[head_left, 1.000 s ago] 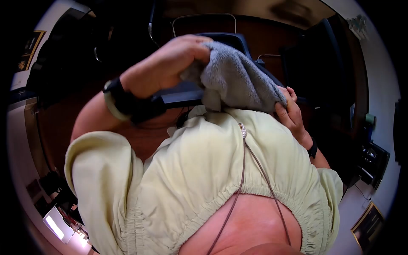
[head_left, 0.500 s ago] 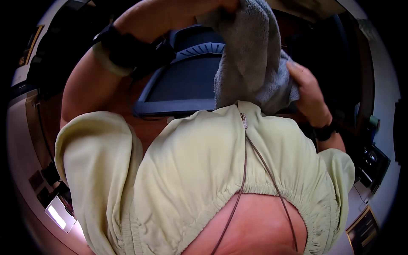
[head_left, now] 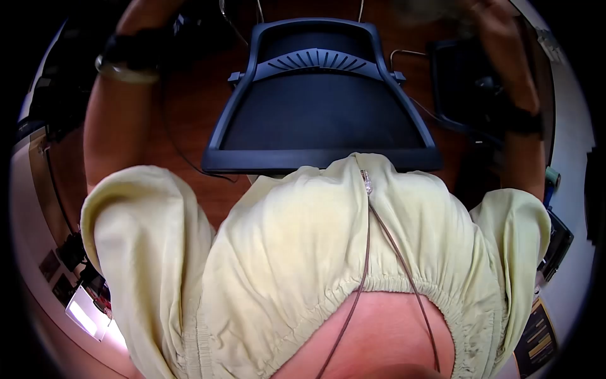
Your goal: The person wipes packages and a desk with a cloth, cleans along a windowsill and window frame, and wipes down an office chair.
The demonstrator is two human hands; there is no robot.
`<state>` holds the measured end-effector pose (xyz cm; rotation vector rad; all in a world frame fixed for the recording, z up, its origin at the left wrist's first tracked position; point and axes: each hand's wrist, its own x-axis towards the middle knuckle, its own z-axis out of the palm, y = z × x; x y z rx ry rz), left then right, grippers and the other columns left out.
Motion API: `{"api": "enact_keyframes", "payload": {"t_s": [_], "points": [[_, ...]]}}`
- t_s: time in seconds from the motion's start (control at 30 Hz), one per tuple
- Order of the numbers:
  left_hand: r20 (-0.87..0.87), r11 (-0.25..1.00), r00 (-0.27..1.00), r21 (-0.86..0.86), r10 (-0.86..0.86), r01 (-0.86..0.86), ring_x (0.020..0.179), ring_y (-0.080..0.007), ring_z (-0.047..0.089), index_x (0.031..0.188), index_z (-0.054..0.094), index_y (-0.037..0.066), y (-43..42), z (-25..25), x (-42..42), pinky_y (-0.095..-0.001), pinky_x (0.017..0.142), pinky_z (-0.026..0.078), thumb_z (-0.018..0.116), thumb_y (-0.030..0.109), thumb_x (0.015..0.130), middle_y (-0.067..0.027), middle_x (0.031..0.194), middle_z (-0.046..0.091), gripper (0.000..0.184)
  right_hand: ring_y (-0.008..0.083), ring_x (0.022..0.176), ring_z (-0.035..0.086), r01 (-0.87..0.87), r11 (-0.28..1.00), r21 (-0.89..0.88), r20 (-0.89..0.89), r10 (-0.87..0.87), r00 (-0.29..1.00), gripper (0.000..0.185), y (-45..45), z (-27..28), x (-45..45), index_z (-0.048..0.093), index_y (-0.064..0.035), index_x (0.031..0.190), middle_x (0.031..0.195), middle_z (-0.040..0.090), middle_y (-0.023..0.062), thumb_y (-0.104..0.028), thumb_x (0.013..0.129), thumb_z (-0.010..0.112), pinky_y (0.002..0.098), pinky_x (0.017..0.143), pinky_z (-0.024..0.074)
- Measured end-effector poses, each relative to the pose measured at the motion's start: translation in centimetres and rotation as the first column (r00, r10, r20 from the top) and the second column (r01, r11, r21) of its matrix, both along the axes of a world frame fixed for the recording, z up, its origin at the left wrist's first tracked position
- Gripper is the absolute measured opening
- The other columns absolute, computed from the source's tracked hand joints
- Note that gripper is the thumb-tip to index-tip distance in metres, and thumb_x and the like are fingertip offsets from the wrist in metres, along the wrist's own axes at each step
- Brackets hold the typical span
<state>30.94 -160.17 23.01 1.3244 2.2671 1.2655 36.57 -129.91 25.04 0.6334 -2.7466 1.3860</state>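
At the top left, my left hand (head_left: 148,11) shows only its part nearest the wrist, just beyond a dark wristband (head_left: 134,50). Its fingers lie outside the picture, so what it holds is hidden. High on the right is my right hand (head_left: 495,31), smeared by motion and partly cut off by the top edge. A blurred grey towel (head_left: 435,9) shows at its fingers, most of it out of view.
Right in front of my body stands a chair with a dark mesh panel and blue-grey frame (head_left: 322,158). Another dark chair (head_left: 464,82) is at the right. A thin cable (head_left: 180,148) runs over the reddish-brown floor (head_left: 196,114).
My hands have moved apart, the left one outward to the left, the right one up and away. The grey towel has left the space before my chest, uncovering the chair.
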Motion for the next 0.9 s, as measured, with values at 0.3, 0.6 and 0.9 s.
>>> {"api": "enact_keyframes", "payload": {"t_s": [0.3,0.6,0.9], "points": [[0.664,0.465,0.734,-0.700,0.144,0.542,0.119,-0.0321,0.051,0.130,0.053,0.006,-1.0,-15.7,7.2,-0.0419,0.100,0.042,0.060,0.048,0.087,-0.0178,0.127,0.055,0.060,0.0281,0.098,0.060,-0.831,0.539,0.138,0.889,0.302,0.344,0.051,-2.6,-18.9,4.3,0.060,-0.0025,0.112,0.101,0.063,0.0155,-0.048,0.089,0.058,0.0359,0.083,0.0477],[0.653,0.525,0.750,-0.676,0.102,0.517,0.142,-0.0351,0.014,0.149,0.019,0.012,4.0,-24.0,8.9,-0.0463,0.115,0.014,0.037,0.064,0.091,-0.0210,0.152,0.017,0.080,0.0357,0.127,0.039,-0.833,0.419,0.361,0.832,0.258,0.491,0.062,-2.7,-25.1,4.7,0.024,-0.0133,0.148,0.144,0.031,0.0189,-0.044,0.097,0.043,0.0448,0.104,0.0344],[0.484,0.476,0.701,-0.849,0.524,0.230,0.140,-0.0321,0.024,0.147,0.025,0.011,2.9,-33.0,6.6,-0.0447,0.112,0.024,0.033,0.054,0.096,-0.0165,0.152,0.024,0.068,0.0373,0.129,0.042,-0.619,0.645,0.448,0.850,-0.093,0.518,0.054,-6.6,-33.2,1.7,0.035,-0.0062,0.140,0.137,0.044,0.0248,-0.036,0.095,0.041,0.0451,0.107,0.0328]]}}
